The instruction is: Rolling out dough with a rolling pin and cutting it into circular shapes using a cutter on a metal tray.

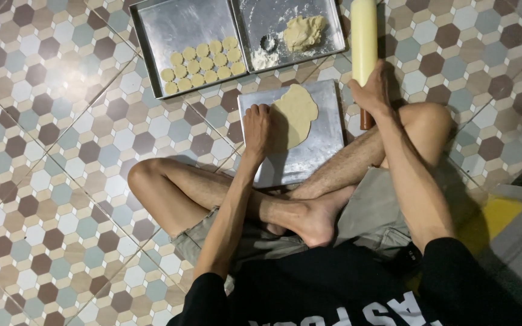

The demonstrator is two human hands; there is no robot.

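Left hand (257, 125) presses flat, fingers unclenched, on thin pale rolled dough sheet (297, 113) at frame centre. Right hand (371, 90) grasps cream rolling pin (364, 39), upper right.

Tray of round cookies (183, 30), floured tray (327, 18) with dough lump (303, 31), ring cutter (267, 43)

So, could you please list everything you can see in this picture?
Baking trays: two, silver, on the floor at top.
Dough rounds: about fifteen, pale yellow, in the left tray.
Dough lump: one, pale yellow, in the right tray with flour and a ring cutter.
Metal sheet: one, silver, in front of the legs.
Flattened dough: one, pale yellow, on the sheet.
Rolling pin: one, cream.
Left hand: on the sheet, touching the flattened dough.
Right hand: gripping the rolling pin.
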